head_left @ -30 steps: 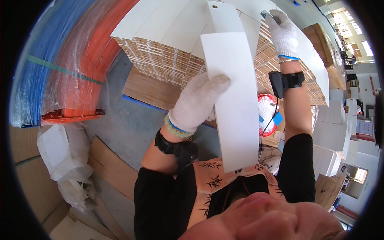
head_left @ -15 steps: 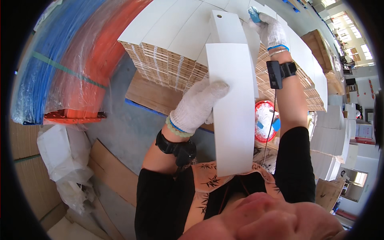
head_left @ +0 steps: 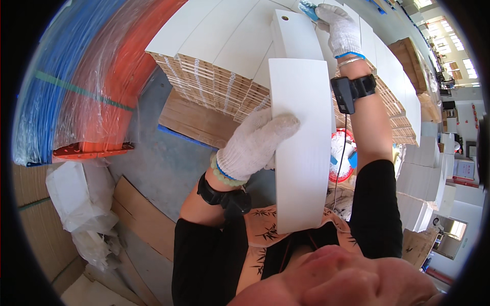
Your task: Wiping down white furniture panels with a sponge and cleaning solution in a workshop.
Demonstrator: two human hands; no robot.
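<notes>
White rectangular board panel [head_left: 301,148]: clamped in gloved left hand [head_left: 255,143] fingers. Gloved right hand [head_left: 339,28]: fingers closed on small blue object [head_left: 308,8] atop stacked white panels [head_left: 224,46].

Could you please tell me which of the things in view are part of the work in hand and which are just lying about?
In hand:
- left hand gripping a white panel
- right hand on a blue object, atop the stacked white panels

Lying about:
- wrapped blue and orange material
- white plastic bags
- cardboard sheets
- red-and-white round object
</notes>
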